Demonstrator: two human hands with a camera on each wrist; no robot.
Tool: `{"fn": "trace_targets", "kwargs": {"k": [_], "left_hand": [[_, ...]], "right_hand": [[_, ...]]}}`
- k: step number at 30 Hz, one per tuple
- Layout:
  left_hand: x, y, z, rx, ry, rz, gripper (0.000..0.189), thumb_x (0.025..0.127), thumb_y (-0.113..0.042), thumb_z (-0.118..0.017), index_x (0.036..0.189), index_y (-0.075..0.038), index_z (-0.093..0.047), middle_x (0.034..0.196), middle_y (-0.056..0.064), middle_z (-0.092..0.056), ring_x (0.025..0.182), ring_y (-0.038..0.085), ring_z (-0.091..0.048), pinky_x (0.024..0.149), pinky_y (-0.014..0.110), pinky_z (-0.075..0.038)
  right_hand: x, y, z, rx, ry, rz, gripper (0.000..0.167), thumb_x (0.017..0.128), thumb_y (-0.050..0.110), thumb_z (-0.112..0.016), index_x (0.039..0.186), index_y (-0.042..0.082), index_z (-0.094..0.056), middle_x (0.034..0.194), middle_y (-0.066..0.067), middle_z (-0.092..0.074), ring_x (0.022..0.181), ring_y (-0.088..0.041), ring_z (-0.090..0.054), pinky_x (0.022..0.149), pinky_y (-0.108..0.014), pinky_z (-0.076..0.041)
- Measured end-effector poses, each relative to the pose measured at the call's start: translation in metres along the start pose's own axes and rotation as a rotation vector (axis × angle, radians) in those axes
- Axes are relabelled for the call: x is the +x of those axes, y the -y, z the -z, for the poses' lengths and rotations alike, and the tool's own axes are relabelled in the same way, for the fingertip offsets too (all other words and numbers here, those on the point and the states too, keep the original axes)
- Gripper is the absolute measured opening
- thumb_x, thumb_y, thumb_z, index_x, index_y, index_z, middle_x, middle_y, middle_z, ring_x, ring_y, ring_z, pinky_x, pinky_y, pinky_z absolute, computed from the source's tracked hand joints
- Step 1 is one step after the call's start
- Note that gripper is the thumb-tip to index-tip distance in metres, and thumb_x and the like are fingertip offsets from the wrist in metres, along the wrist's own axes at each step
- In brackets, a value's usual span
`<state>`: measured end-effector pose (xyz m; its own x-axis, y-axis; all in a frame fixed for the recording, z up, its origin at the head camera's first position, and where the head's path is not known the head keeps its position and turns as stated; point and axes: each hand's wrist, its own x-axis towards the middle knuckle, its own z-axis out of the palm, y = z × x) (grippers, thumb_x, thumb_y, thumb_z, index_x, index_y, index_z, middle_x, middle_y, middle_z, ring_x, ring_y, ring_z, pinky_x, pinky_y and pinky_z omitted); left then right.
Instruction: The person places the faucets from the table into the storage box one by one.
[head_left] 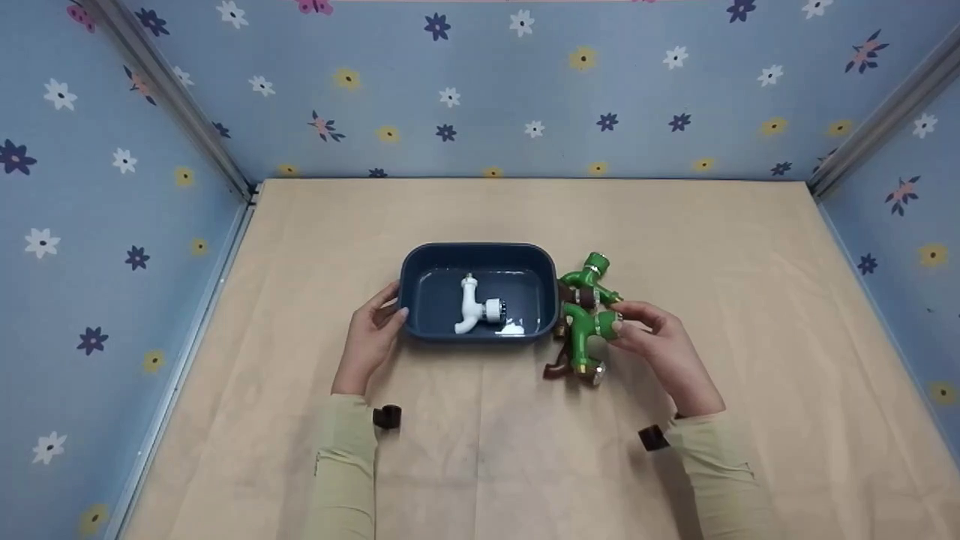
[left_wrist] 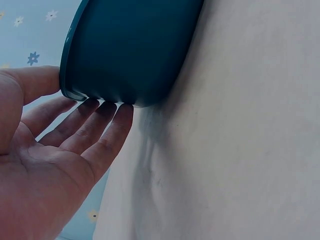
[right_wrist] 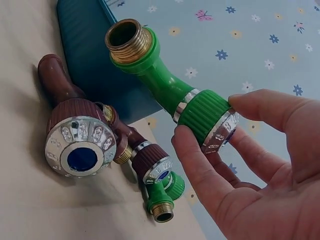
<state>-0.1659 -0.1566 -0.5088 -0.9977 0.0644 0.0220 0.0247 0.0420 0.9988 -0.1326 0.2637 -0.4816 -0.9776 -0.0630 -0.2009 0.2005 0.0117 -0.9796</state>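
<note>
A dark blue plastic tub (head_left: pixel 480 338) holds a white tap (head_left: pixel 471 306) lying on its bottom. My left hand (head_left: pixel 372 331) grips the tub's left end, thumb at the rim and fingertips against the outer wall (left_wrist: pixel 125 55). To the tub's right, my right hand (head_left: pixel 664 349) pinches a green tap (head_left: pixel 579 334) by its ribbed knob (right_wrist: pixel 202 117). Its brass threaded end points away from the hand in the right wrist view. Brown taps (right_wrist: pixel 80 135) lie beneath and beside it, partly hidden. Another green tap (head_left: pixel 585 276) lies behind them.
A beige cloth (head_left: pixel 480 450) covers the table. Blue flowered panels (head_left: pixel 487 90) stand at the back and both sides, with metal posts (head_left: pixel 172 97) at the corners. A small black mount sits at each wrist.
</note>
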Motion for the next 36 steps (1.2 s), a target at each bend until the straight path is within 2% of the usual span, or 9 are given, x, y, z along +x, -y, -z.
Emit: {"fn": "trace_targets", "kwargs": {"k": [6, 11, 14, 20, 23, 27, 34, 36], "left_hand": [[0.0, -0.001, 0.0, 0.017, 0.003, -0.006, 0.051, 0.093, 0.007, -0.055, 0.14, 0.011, -0.038, 0.14, 0.032, -0.04, 0.124, 0.045, -0.044, 0.103, 0.041, -0.04], [0.0, -0.001, 0.0, 0.005, 0.002, -0.006, 0.05, 0.093, 0.007, -0.055, 0.14, 0.01, -0.038, 0.14, 0.031, -0.04, 0.124, 0.045, -0.044, 0.104, 0.044, -0.039], [0.002, 0.003, 0.001, 0.004, 0.0, -0.007, 0.05, 0.093, 0.007, -0.056, 0.14, 0.01, -0.039, 0.14, 0.032, -0.04, 0.124, 0.046, -0.045, 0.103, 0.042, -0.04], [0.008, 0.024, 0.004, 0.016, -0.012, -0.021, 0.051, 0.093, 0.004, -0.057, 0.141, 0.005, -0.041, 0.14, 0.028, -0.042, 0.124, 0.042, -0.046, 0.101, 0.033, -0.043], [0.009, 0.027, 0.004, 0.039, -0.014, -0.024, 0.05, 0.094, 0.002, -0.058, 0.142, 0.002, -0.042, 0.14, 0.025, -0.043, 0.124, 0.039, -0.048, 0.099, 0.028, -0.044], [0.008, 0.024, 0.005, 0.039, -0.006, -0.021, 0.051, 0.094, 0.001, -0.058, 0.142, 0.002, -0.042, 0.14, 0.026, -0.043, 0.124, 0.039, -0.047, 0.098, 0.028, -0.045], [0.002, 0.003, 0.001, 0.031, 0.005, -0.01, 0.051, 0.093, 0.007, -0.056, 0.14, 0.009, -0.039, 0.138, 0.032, -0.041, 0.123, 0.045, -0.045, 0.098, 0.031, -0.045], [0.003, 0.006, 0.002, 0.025, 0.001, -0.011, 0.05, 0.093, 0.006, -0.056, 0.14, 0.008, -0.04, 0.138, 0.031, -0.042, 0.123, 0.045, -0.046, 0.098, 0.031, -0.045]], "right_hand": [[0.002, 0.002, 0.0, -0.024, 0.011, -0.023, 0.04, 0.091, 0.004, -0.064, 0.128, -0.009, -0.053, 0.124, -0.018, -0.048, 0.094, -0.024, -0.064, 0.089, -0.04, -0.052], [0.003, 0.004, -0.002, -0.036, 0.009, -0.014, 0.039, 0.091, 0.006, -0.065, 0.126, -0.007, -0.054, 0.124, -0.017, -0.049, 0.094, -0.023, -0.063, 0.088, -0.038, -0.053], [0.004, 0.004, -0.004, -0.035, 0.007, 0.0, 0.039, 0.09, 0.007, -0.066, 0.125, -0.007, -0.055, 0.122, -0.017, -0.05, 0.094, -0.023, -0.063, 0.087, -0.038, -0.054], [0.005, 0.004, -0.006, -0.013, 0.012, 0.028, 0.039, 0.09, 0.009, -0.068, 0.123, -0.008, -0.055, 0.121, -0.018, -0.049, 0.093, -0.024, -0.064, 0.087, -0.038, -0.054], [0.007, 0.004, -0.007, 0.004, 0.017, 0.037, 0.039, 0.089, 0.008, -0.068, 0.122, -0.008, -0.055, 0.12, -0.019, -0.05, 0.093, -0.024, -0.064, 0.087, -0.039, -0.053], [0.008, 0.004, -0.008, 0.002, 0.016, 0.039, 0.038, 0.089, 0.008, -0.068, 0.122, -0.008, -0.056, 0.12, -0.018, -0.051, 0.092, -0.023, -0.064, 0.087, -0.039, -0.053], [0.01, 0.008, -0.012, 0.012, 0.016, 0.041, 0.036, 0.09, 0.005, -0.066, 0.122, -0.008, -0.056, 0.119, -0.018, -0.051, 0.093, -0.023, -0.063, 0.087, -0.038, -0.054], [0.011, 0.009, -0.013, 0.016, 0.016, 0.046, 0.036, 0.089, 0.006, -0.067, 0.121, -0.008, -0.056, 0.119, -0.018, -0.051, 0.093, -0.023, -0.062, 0.086, -0.039, -0.054]]}}
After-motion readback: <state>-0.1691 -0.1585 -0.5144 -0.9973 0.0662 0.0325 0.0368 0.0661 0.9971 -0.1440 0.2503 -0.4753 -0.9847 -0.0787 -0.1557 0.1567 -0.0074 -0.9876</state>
